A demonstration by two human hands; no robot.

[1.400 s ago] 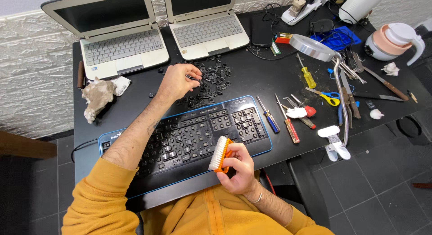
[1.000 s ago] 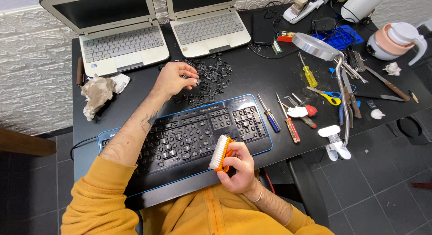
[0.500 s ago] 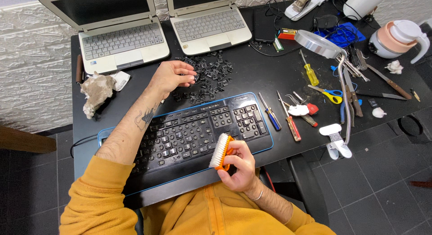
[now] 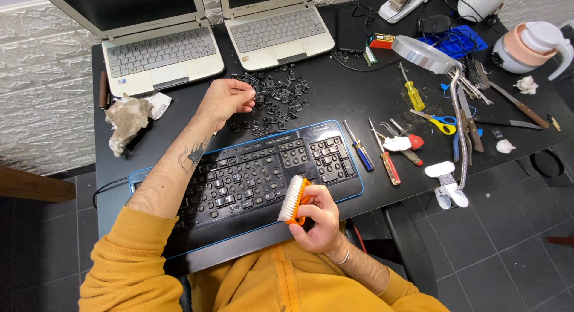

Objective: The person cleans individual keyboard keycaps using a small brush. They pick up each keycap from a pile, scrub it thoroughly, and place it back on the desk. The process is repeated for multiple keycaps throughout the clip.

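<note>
A black keyboard (image 4: 251, 174) with a blue rim lies tilted across the table's front edge. My right hand (image 4: 320, 219) grips an orange brush (image 4: 293, 199) with white bristles, held over the keyboard's lower edge. My left hand (image 4: 224, 100) reaches past the keyboard to a pile of loose black keycaps (image 4: 272, 100); its fingertips are pinched together at the pile's left side, apparently on one keycap.
Two white laptops (image 4: 161, 55) (image 4: 275, 31) stand open at the back. A crumpled cloth (image 4: 125, 121) lies left. Screwdrivers (image 4: 359, 147) (image 4: 385, 159), scissors (image 4: 436, 119), a clamp-on magnifier lamp (image 4: 424, 55), other tools and a pink-and-white jug (image 4: 529, 46) fill the right side.
My left hand has shifted slightly left along the keycap pile and pinched its fingers. The right hand keeps the brush in the same place.
</note>
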